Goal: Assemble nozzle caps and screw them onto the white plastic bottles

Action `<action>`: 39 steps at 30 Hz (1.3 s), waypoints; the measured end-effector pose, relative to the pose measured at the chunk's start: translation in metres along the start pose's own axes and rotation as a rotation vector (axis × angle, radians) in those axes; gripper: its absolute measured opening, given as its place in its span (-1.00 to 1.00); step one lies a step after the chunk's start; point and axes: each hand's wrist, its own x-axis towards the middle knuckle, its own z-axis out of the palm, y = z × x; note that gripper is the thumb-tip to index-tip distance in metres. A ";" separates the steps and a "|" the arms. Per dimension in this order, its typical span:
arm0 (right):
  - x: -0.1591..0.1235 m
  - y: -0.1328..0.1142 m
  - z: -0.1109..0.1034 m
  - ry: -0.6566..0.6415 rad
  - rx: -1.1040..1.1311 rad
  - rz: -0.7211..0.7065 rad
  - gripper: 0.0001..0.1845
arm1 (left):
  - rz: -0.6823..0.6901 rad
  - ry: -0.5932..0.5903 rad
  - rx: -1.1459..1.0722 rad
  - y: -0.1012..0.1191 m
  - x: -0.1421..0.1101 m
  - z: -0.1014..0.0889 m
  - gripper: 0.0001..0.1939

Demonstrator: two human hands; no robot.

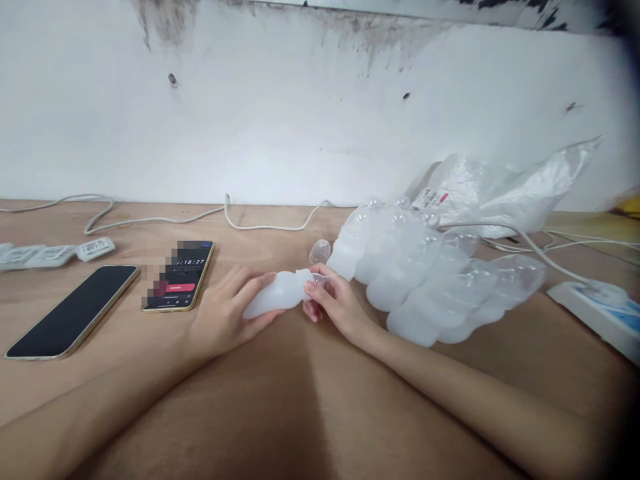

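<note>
My left hand is wrapped round a white, frosted plastic bottle with a bulging body, which lies on its side just over the table. At its right end my right hand is closed, thumb and fingers pinching around the neck and a clear plastic cap. The fingers partly hide that end, so how the cap sits there is hard to tell. A loose clear cap lies on the table behind my right hand. Right of it, a heap of similar white bottles with clear tops lies close to my right forearm.
Two phones lie at left: one dark, one with a lit timer screen. Small white labelled packs sit farther left. A shiny plastic bag stands behind the heap. A power strip is at right; a white cable runs along the wall.
</note>
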 end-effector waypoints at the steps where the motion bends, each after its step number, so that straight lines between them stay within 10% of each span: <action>1: 0.000 0.000 0.000 0.019 0.007 -0.006 -0.69 | -0.047 -0.024 -0.054 0.000 0.001 0.000 -0.59; 16: -0.007 -0.001 -0.002 -0.035 -0.020 -0.070 -0.65 | 0.064 0.007 0.020 0.000 -0.003 0.001 -0.53; 23: 0.000 0.004 0.002 0.130 0.088 -0.107 -0.56 | -0.016 -0.205 -0.169 0.004 0.000 -0.003 -0.38; 27: 0.000 0.003 0.000 0.139 0.050 -0.127 -0.62 | -0.194 -0.226 -0.427 0.002 0.002 -0.007 -0.65; 31: -0.003 -0.003 -0.003 0.140 -0.069 -0.226 -0.69 | -0.562 0.066 -0.662 -0.015 0.029 0.003 -0.76; 39: -0.008 -0.005 -0.004 0.074 -0.054 -0.389 -0.63 | -0.499 -0.240 -0.727 -0.023 0.116 0.059 -0.67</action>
